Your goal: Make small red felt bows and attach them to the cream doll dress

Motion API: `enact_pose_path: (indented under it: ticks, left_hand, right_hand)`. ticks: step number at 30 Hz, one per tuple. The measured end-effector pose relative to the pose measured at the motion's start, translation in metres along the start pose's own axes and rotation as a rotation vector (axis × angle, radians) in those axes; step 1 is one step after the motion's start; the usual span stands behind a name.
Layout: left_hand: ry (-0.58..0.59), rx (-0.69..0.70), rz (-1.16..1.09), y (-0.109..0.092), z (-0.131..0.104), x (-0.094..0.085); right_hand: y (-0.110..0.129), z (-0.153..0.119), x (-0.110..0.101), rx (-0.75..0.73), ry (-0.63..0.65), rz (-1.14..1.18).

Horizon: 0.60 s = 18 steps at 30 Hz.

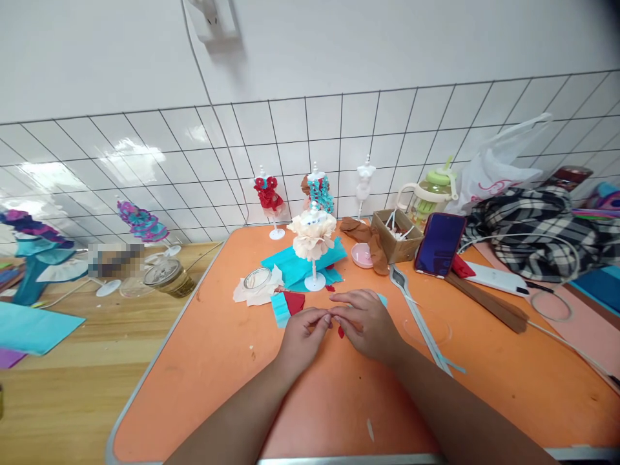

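Note:
My left hand [304, 334] and my right hand [369, 324] meet above the orange table [310, 394], thumbs and forefingers pinched together. Whatever lies between the fingertips is too small to make out. Just behind them stands a small white dress form with a cream crepe-paper dress [314, 240], its base by turquoise paper [285, 274]. Left of the hands lie a red paper piece [294, 301] and a light blue strip [279, 311]. A tiny red scrap [341, 332] shows below the fingertips. A roll of tape [257, 278] rests on cream paper [242, 294].
Along the tiled wall stand dress forms in red [269, 200] and turquoise [320, 190], and a bare one [365, 184]. To the right are scissors-like grey tweezers [416, 310], a cardboard box [404, 248], a phone [440, 245] and a bottle [431, 197]. A glass jar [172, 278] stands left.

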<state>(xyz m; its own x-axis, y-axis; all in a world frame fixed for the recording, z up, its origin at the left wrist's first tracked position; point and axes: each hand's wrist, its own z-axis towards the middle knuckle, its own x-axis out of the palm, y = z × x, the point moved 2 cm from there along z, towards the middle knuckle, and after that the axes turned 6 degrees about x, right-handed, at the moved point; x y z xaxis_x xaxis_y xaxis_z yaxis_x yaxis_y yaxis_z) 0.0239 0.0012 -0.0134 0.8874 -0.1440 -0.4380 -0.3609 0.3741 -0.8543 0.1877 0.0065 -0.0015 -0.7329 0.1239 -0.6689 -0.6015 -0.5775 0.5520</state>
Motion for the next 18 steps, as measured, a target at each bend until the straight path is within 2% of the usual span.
enact_pose_path:
  ticks: [4, 8, 11, 15, 18]
  left_hand:
    - [0.008, -0.01, -0.102, 0.001, 0.0, -0.001]
    - [0.044, 0.025, -0.085, -0.003, -0.002, -0.001]
    - [0.062, 0.057, 0.032, -0.004, -0.004, -0.001]
    - [0.113, 0.112, 0.123, -0.007, -0.006, 0.0]
    - [0.11, 0.058, 0.122, -0.006, -0.005, 0.0]
  right_hand:
    - [-0.004, 0.0, 0.001, -0.015, -0.001, -0.037]
    - [-0.007, 0.001, 0.0, 0.058, -0.008, 0.039]
    - [-0.009, 0.0, 0.001, 0.198, 0.028, 0.224]
    - [-0.016, 0.0, 0.008, 0.458, 0.18, 0.6]
    - [-0.021, 0.001, 0.004, 0.565, 0.142, 0.755]
